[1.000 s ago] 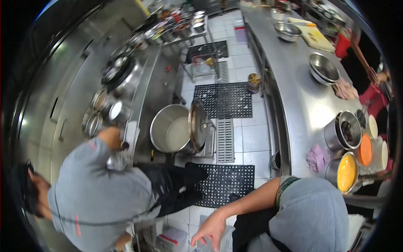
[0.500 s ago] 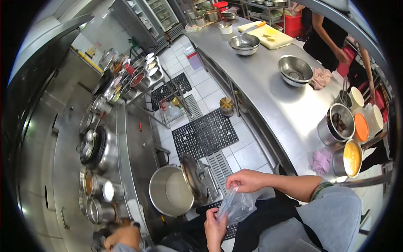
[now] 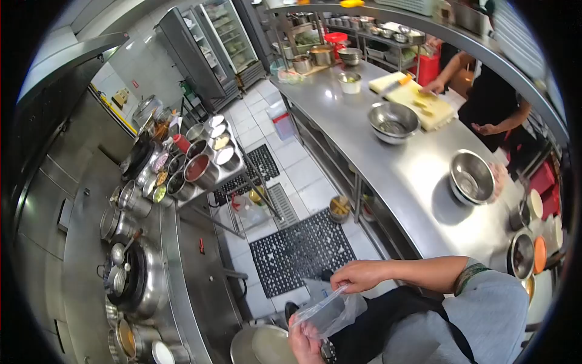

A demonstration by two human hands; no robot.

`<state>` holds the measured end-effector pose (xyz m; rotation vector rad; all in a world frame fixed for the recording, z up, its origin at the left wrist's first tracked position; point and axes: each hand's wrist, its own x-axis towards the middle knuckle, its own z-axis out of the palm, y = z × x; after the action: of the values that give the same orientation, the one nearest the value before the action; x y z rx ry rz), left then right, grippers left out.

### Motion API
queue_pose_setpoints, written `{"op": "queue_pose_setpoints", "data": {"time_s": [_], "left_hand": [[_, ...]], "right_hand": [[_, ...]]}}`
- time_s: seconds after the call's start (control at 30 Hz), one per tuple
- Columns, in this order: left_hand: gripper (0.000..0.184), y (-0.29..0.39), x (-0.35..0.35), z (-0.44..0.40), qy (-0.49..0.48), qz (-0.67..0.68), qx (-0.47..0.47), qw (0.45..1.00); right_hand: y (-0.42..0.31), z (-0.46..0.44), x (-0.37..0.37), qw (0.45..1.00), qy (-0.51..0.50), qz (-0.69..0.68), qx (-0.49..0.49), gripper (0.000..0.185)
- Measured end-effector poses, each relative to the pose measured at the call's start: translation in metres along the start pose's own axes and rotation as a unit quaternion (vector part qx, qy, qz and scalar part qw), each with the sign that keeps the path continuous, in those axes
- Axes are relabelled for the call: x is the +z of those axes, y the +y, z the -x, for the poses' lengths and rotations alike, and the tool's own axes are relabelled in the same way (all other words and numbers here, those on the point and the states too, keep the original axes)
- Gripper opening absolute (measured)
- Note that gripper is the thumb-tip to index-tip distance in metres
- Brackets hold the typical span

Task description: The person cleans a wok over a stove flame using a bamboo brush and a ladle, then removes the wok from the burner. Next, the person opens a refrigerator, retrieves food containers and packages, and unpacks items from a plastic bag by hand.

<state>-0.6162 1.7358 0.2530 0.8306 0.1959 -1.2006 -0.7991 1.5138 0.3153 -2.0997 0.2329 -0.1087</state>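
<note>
A clear plastic bag hangs between my two hands, its top edge pulled into a taut line. My right hand pinches one end of that edge between thumb and fingers. At the other end, lower down, my left hand grips the bag, with its palm partly turned up. Just left of my left hand stands a large steel pot holding something pale, cut off by the bottom of the view. The bag looks to have nothing in it.
Stove counter on the left with a wok and ladles. A rack of sauce containers stands beyond. Across the aisle, a steel table bears metal bowls and a cutting board; a person's hand is over the board. Black mat on the floor.
My view has swung, so the pot sits lower and the table shows more. Both hands still hold the bag. A hand at bottom left has left view; the person across now reaches over the board.
</note>
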Motion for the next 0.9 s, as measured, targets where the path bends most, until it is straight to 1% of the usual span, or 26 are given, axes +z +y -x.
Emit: {"op": "queue_pose_setpoints", "data": {"time_s": [0.03, 0.07, 0.13, 0.17, 0.2, 0.23, 0.3, 0.37, 0.43, 0.53, 0.63, 0.67, 0.77, 0.87, 0.9], "left_hand": [[0.006, 0.008, 0.009, -0.026, 0.009, -0.033, 0.006, 0.999], [0.006, 0.015, 0.017, -0.051, 0.02, -0.067, 0.009, 0.998], [0.006, 0.033, 0.047, -0.103, 0.052, -0.13, 0.017, 0.99], [0.006, 0.043, 0.055, -0.133, 0.04, -0.144, 0.011, 0.989], [0.007, 0.05, 0.061, -0.165, 0.029, -0.155, 0.006, 0.987], [0.007, 0.06, 0.086, -0.189, 0.017, -0.167, 0.0, 0.986], [0.01, 0.077, 0.135, -0.23, -0.008, -0.237, -0.005, 0.971], [0.011, 0.092, 0.173, -0.269, -0.037, -0.32, -0.015, 0.947], [0.014, 0.104, 0.208, -0.307, -0.068, -0.361, -0.022, 0.93], [0.015, 0.121, 0.262, -0.362, -0.109, -0.415, -0.029, 0.903], [0.014, 0.134, 0.311, -0.422, -0.15, -0.388, -0.039, 0.909], [0.013, 0.136, 0.322, -0.441, -0.148, -0.379, -0.042, 0.913], [0.011, 0.153, 0.372, -0.505, -0.137, -0.36, -0.041, 0.922], [0.01, 0.179, 0.407, -0.546, -0.109, -0.336, -0.051, 0.934], [0.01, 0.184, 0.422, -0.562, -0.115, -0.317, -0.053, 0.94]], "right_hand": [[0.014, -0.023, -0.016, 1.0, -0.002, 0.001, -0.012, 0.021], [0.029, -0.043, -0.037, 0.998, -0.051, 0.029, 0.037, 0.026], [0.055, -0.077, -0.08, 0.994, -0.075, -0.045, 0.064, 0.034], [0.066, -0.089, -0.107, 0.99, -0.087, -0.078, 0.08, 0.038], [0.084, -0.097, -0.13, 0.984, -0.069, -0.118, 0.115, 0.049], [0.093, -0.103, -0.158, 0.983, -0.015, -0.102, 0.15, 0.048], [0.11, -0.109, -0.198, 0.967, 0.106, -0.087, 0.213, 0.045], [0.153, -0.103, -0.229, 0.951, 0.231, -0.014, 0.206, 0.038], [0.164, -0.105, -0.261, 0.897, 0.31, -0.043, 0.312, 0.029], [0.204, -0.107, -0.301, 0.865, 0.382, -0.031, 0.324, 0.022], [0.252, -0.126, -0.359, 0.841, 0.44, -0.003, 0.315, 0.017], [0.272, -0.135, -0.384, 0.834, 0.451, 0.033, 0.317, 0.015], [0.316, -0.192, -0.485, 0.812, 0.483, 0.081, 0.317, 0.018], [0.359, -0.27, -0.599, 0.828, 0.477, 0.094, 0.28, 0.022], [0.372, -0.301, -0.638, 0.83, 0.487, 0.131, 0.238, 0.022]]}}
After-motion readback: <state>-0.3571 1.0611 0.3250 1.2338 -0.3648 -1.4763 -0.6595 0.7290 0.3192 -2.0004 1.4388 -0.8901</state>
